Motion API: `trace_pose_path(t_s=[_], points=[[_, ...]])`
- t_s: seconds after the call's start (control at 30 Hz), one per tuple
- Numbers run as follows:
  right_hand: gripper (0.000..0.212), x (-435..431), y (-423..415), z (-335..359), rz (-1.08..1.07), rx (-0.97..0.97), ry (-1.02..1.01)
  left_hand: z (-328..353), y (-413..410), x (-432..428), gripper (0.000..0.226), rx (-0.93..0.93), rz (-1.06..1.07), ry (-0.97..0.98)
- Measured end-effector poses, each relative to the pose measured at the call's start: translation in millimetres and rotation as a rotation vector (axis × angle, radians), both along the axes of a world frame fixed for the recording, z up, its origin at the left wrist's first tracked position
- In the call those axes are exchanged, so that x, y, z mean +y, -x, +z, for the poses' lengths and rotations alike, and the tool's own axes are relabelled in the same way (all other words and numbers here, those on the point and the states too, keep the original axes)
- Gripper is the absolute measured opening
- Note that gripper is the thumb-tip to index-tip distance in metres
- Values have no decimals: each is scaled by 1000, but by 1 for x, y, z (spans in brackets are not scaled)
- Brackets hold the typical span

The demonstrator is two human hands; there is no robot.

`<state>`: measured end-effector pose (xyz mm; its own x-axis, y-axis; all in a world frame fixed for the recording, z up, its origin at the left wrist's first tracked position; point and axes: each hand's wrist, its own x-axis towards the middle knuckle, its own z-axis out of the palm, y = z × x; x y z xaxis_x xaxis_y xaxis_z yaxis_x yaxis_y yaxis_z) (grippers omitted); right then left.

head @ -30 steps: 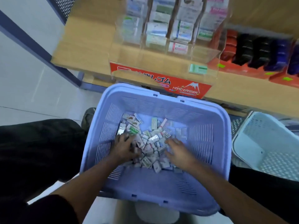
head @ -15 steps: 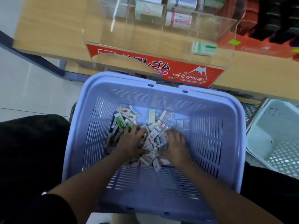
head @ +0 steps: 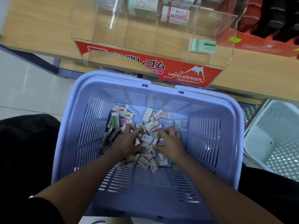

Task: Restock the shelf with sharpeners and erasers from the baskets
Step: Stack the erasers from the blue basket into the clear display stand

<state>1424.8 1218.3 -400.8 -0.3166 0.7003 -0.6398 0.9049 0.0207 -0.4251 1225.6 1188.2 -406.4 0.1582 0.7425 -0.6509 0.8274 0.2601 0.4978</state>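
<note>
So I've got the left hand (head: 127, 142) dug into the pile of boxed erasers (head: 150, 125), fingers curled down around a few packs. The right hand (head: 170, 143) is just beside it, fingertips hooked over more packs, thumb pointing back at the left one. One pack sits wedged between the two hands, and looser ones are scattered just past the fingertips. All of it lies in the bottom of the lavender slotted basket (head: 77, 110), whose walls ring both hands. Beyond the far rim is the wooden shelf (head: 40, 21) with a clear acrylic bin (head: 113, 50), red HARD ERASER label (head: 186, 75) on its front, and one green eraser (head: 203, 46) inside, over on the right hand's side. A white basket (head: 275, 143) sits out past the right hand.
</note>
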Motion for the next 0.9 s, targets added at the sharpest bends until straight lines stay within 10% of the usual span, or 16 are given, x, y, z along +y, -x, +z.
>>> trace_pose_path(t_s=[0.2,0.57,0.9], points=[[50,-14,5,-2,-154,172,219,4,-11,-2,48,-44,65,7],[37,-19,6,17,-373,147,-76,29,-4,-8,16,-443,637,165],[39,1,27,92,-699,462,-77,115,0,10,20,-407,710,-19]])
